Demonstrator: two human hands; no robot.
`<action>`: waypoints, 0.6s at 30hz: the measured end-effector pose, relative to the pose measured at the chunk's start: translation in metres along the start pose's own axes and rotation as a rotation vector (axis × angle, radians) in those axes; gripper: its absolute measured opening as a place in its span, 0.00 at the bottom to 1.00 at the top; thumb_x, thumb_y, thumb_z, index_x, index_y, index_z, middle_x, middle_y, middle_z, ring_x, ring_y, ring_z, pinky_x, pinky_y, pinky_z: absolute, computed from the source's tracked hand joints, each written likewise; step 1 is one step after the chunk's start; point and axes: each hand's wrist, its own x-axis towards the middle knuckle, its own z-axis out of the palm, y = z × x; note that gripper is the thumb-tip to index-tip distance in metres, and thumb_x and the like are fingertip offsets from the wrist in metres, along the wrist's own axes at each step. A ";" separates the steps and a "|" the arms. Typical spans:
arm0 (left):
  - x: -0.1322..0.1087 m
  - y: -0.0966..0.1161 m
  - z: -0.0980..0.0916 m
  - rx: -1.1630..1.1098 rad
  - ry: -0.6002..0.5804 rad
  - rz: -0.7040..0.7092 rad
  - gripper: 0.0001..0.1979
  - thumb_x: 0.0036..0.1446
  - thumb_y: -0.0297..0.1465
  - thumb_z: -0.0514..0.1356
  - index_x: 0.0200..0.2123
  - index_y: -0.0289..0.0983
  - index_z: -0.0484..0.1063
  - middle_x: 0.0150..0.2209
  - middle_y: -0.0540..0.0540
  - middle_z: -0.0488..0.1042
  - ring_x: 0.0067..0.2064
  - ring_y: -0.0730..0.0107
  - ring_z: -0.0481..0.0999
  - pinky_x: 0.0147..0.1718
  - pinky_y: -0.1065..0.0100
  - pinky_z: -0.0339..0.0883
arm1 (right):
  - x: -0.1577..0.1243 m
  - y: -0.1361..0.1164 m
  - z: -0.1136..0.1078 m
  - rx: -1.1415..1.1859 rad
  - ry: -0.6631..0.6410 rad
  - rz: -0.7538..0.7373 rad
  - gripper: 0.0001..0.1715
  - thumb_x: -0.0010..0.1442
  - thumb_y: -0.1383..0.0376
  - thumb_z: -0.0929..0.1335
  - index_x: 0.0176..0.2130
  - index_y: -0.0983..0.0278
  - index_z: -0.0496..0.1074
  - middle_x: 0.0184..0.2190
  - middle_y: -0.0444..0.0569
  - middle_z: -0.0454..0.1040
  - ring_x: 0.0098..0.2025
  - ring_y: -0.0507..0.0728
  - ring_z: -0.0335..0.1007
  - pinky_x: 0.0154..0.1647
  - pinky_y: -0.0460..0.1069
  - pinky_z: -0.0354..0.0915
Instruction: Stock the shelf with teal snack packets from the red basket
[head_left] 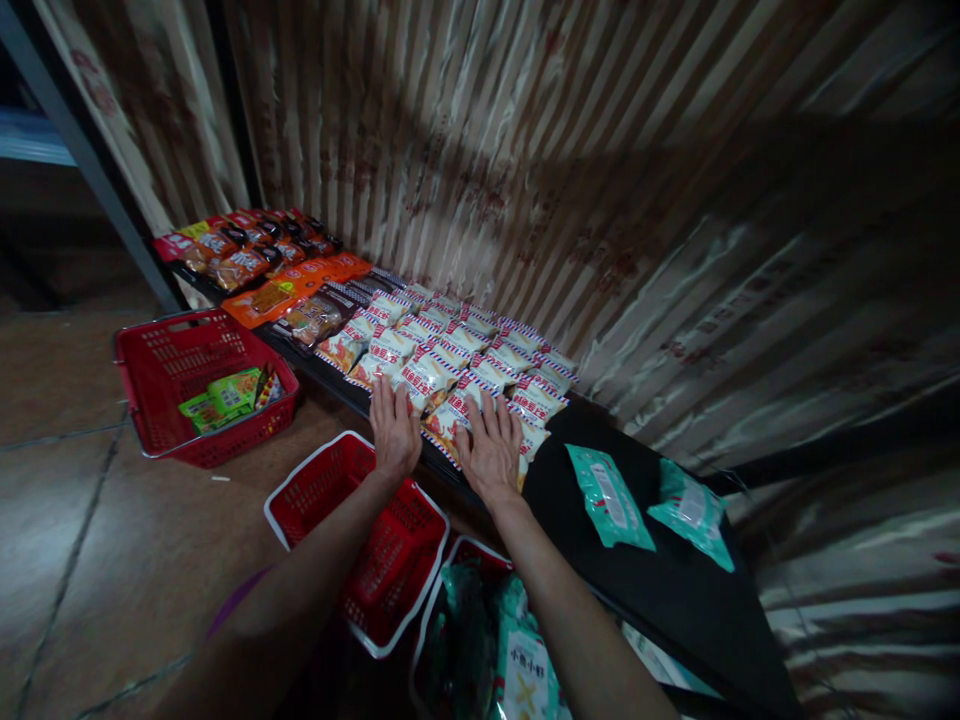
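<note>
White snack bags (429, 370) with red lettering and striped edges lie in rows on a black shelf (555, 490). My left hand (394, 428) rests at the front edge of these rows, fingers stretched over a bag. To its right, my right hand (491, 440) lies with fingers spread on the front bags near the right end of the rows. Neither hand is closed around a bag. Below my left forearm stands a red basket (390, 580) with a white rim. Beneath my right forearm, another basket (424, 640) holds teal snack bags (525, 660).
Two teal bags (611, 498) lie on the shelf's right part. Orange and brown snack packs (255, 255) fill its left end. A red basket (202, 365) with green packets (232, 395) stands on the tiled floor. A pleated curtain (480, 150) hangs behind the shelf.
</note>
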 end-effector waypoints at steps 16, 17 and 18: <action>-0.004 0.012 0.001 0.146 -0.063 0.075 0.26 0.61 0.36 0.50 0.62 0.37 0.56 0.67 0.35 0.43 0.68 0.52 0.40 0.61 0.46 0.44 | 0.001 -0.001 -0.008 0.003 -0.041 0.006 0.26 0.64 0.59 0.59 0.60 0.61 0.61 0.64 0.53 0.55 0.67 0.62 0.41 0.64 0.61 0.44; -0.004 0.013 0.001 0.136 -0.066 0.098 0.26 0.61 0.36 0.51 0.62 0.37 0.56 0.67 0.36 0.43 0.68 0.52 0.41 0.61 0.46 0.44 | 0.001 -0.001 -0.009 0.005 -0.041 0.003 0.26 0.64 0.59 0.59 0.60 0.61 0.61 0.64 0.53 0.55 0.67 0.61 0.41 0.64 0.61 0.44; -0.005 0.015 0.000 0.128 -0.073 0.122 0.26 0.60 0.37 0.51 0.61 0.38 0.57 0.67 0.36 0.43 0.68 0.52 0.41 0.61 0.46 0.43 | 0.000 -0.001 -0.009 0.006 -0.043 0.001 0.26 0.64 0.60 0.59 0.60 0.61 0.61 0.64 0.53 0.54 0.67 0.61 0.41 0.64 0.61 0.44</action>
